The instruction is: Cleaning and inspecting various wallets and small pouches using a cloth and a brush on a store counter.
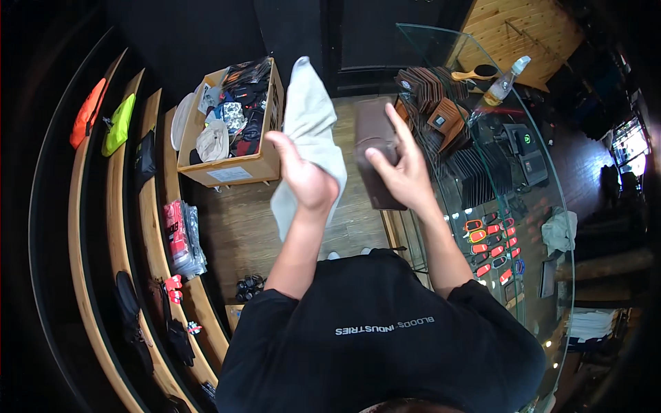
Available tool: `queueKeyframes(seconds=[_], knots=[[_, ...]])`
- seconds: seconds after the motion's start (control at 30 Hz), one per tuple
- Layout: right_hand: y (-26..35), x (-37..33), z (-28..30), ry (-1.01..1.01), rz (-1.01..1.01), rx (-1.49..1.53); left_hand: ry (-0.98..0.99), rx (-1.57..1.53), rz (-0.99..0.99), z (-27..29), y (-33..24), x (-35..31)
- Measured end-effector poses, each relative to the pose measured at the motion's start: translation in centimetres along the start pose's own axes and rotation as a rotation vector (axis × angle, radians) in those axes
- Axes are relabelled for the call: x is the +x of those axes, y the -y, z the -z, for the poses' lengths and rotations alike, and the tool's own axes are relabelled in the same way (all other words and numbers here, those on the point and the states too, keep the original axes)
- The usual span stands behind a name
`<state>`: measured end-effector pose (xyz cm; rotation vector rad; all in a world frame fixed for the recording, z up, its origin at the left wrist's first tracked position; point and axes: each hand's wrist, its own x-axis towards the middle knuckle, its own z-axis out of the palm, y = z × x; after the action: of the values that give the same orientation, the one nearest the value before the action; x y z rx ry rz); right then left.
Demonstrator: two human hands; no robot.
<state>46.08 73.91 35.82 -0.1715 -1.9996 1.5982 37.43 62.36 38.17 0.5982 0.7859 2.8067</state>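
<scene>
Hands raised over a shop floor, one with a cloth, one with a brown wallet.

Left hand (303,175) closed around a pale grey cloth (310,131) that hangs down past the wrist; right hand (403,172) gripping one dark brown wallet (375,148) upright, fingers spread across its face, just beside the cloth. Glass counter (530,227) curving along the right, carrying a heap of brown leather pieces (430,93), one spray bottle (502,86) and rows of small red items (492,244) under the glass. One open cardboard box (231,168) of mixed goods on the floor at left, beside four curved wooden shelves (148,206) with an orange pouch (87,113) and a lime-green pouch (118,124).
</scene>
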Motion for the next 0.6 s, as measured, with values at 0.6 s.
queueKeyframes(seconds=[0.6], knots=[[-0.5, 0.6, 4.5, 0.186, -0.211, 0.744, 0.725, 1.353, -0.521, -3.7, 5.1, 0.2]])
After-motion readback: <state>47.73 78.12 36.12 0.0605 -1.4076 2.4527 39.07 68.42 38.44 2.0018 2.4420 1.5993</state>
